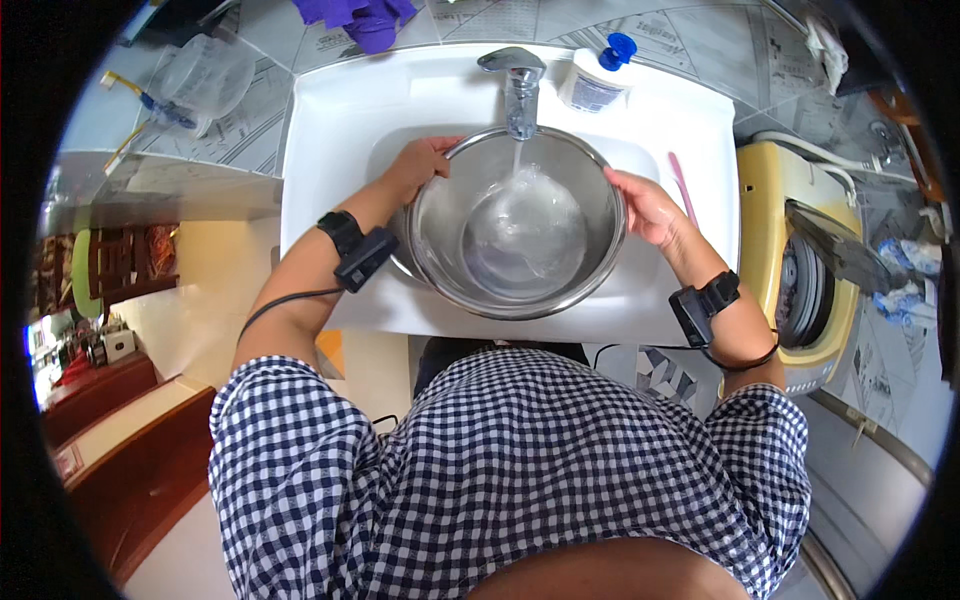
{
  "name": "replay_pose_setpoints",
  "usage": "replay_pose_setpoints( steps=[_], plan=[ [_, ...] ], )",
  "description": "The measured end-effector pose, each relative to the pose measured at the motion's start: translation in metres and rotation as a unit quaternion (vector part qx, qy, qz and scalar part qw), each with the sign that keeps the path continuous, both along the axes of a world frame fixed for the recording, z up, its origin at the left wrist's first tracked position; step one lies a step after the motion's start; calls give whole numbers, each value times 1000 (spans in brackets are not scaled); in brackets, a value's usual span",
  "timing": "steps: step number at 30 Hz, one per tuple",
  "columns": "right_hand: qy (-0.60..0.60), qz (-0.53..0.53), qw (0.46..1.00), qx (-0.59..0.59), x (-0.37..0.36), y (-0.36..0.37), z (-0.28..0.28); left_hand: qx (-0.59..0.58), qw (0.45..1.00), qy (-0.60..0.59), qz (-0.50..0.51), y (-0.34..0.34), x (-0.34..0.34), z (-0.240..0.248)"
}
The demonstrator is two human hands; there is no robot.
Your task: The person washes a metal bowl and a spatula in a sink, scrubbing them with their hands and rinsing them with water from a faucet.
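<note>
A deep, round stainless steel bowl (440,225) sits in the white sink (335,115), under a chrome faucet (521,95). A stream from the spout falls into the bowl, where clear water (525,240) covers the bottom. My left hand (418,168) grips the bowl's rim at the far left, fingers curled over the edge. On the opposite side, my right hand (645,208) holds the rim, fingertips against the outside of the wall. Part of another metal edge (403,262) shows beneath the bowl on the left; its kind is hidden.
Behind the sink's right side stands a white bottle with a blue cap (597,82). A thin pink stick (682,185) lies on the right ledge. A yellow washing machine (760,230) with its lid raised is further right. A clear plastic container (205,80) and purple cloth (365,20) are back left.
</note>
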State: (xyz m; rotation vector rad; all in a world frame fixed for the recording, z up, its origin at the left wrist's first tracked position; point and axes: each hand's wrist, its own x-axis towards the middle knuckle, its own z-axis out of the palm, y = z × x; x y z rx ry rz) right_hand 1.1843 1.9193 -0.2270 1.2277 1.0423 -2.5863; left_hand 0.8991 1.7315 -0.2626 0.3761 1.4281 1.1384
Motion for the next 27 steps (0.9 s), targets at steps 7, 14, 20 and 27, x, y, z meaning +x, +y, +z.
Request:
replay_pose_setpoints(
  steps=[7,14,20,27],
  plan=[
    [-36,-70,977,196,7,-15,46,204,582,675,-405,9,74,-30],
    [-112,-112,957,241,10,-34,50,285,642,616,-358,55,110,-62],
    [-118,-235,922,284,6,-46,48,181,741,493,-419,60,204,-11],
    [-176,-106,872,444,7,-36,99,425,529,348,-647,24,90,-78]
  ],
)
